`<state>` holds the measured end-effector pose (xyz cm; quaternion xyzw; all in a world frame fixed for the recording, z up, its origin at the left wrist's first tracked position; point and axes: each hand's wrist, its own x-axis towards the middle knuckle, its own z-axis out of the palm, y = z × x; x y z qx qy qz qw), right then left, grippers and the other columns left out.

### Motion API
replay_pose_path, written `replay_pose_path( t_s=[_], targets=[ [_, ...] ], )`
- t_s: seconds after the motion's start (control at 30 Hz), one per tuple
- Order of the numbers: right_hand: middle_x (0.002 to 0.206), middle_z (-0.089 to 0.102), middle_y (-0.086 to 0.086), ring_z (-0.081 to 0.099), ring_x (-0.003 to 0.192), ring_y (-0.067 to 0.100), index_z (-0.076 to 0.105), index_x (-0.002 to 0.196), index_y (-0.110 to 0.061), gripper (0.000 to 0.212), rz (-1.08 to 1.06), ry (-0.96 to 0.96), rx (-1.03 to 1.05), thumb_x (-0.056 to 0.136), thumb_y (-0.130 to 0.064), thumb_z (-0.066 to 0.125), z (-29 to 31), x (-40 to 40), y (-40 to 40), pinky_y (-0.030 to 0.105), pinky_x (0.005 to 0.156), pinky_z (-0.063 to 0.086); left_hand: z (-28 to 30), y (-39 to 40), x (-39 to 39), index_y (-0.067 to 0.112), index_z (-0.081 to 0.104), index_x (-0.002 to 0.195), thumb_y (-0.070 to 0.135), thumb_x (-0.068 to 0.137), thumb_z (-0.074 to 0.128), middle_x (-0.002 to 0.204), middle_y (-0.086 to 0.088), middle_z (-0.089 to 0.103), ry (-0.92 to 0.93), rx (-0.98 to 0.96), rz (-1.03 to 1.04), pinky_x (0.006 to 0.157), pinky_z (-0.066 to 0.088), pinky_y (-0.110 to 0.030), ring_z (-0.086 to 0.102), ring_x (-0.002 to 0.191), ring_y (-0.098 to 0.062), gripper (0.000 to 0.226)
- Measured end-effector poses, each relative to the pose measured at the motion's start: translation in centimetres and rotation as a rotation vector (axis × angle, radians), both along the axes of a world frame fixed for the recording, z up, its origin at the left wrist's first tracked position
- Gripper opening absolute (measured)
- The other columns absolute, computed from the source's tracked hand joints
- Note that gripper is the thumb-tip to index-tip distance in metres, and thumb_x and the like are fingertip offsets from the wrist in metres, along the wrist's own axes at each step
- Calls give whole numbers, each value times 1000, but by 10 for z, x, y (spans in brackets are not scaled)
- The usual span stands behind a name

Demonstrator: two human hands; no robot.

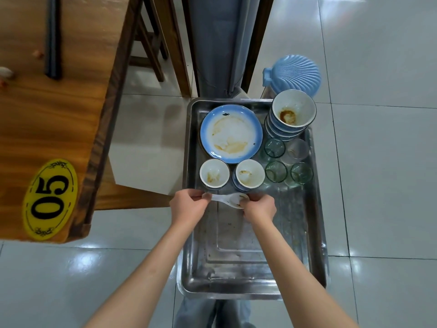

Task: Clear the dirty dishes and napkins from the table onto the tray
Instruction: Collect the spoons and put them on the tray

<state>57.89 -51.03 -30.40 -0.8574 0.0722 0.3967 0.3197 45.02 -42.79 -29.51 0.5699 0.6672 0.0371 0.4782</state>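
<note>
Spoon [230, 200] held low over the tray [236, 268], just on the near side of the two small bowls. Left hand [189, 204] pinching the handle end, fingers curled round it; right hand [259, 207] curled on the bowl end, where brown sauce shows. Hard to tell whether the spoon touches the tray floor.

Farther in on the tray: blue-rimmed plate [231, 133], smeared, at the far left. Just nearer than the plate, left small bowl [214, 174] and right small bowl [250, 175], both stained, side by side and close behind the spoon. Stack of bowls [292, 112] at the tray's far right corner, top one with a brown stain. Four glasses [275, 171] grouped between that stack and the tray's right wall, beside the right small bowl. Near half of the tray bare metal, with specks and streaks.

Blue shell-shaped lid [295, 72] just beyond the tray's far right corner. Wooden table [59, 114] well to the left of the tray, with a yellow oval number tag [49, 200] reading 05 at its near corner and dark chopsticks [53, 39] lying farther back. Stool legs [151, 50] beyond the tray's far left. Tiled floor [378, 162] all around.
</note>
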Motion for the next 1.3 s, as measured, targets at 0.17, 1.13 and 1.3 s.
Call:
replay_pose_path(
  t_s=[0.17, 1.13, 1.3],
  targets=[
    [92, 71, 10, 65, 91, 27, 73, 92, -11, 16, 6, 2, -26, 78, -8, 69, -2, -1, 2, 37, 84, 53, 0, 2, -4, 16, 74, 90, 27, 77, 75, 77, 4, 70, 2, 23, 27, 81, 54, -30, 68, 76, -15, 17],
    [105, 68, 5, 63, 96, 19, 66, 106, -11, 37, 49, -31, 42, 72, -15, 79, 99, 13, -16, 35, 89, 51, 92, 2, -22, 14, 70, 93, 29, 74, 76, 80, 1, 71, 19, 9, 44, 76, 48, -20, 68, 79, -13, 24],
    [85, 66, -6, 64, 87, 15, 65, 108, -15, 41, 139, -22, 118, 70, -18, 79, 166, 10, -20, 37, 85, 55, 153, -7, -23, 18, 69, 89, 28, 72, 78, 83, 3, 71, -49, 7, 36, 85, 53, -29, 68, 80, -14, 22]
  ],
)
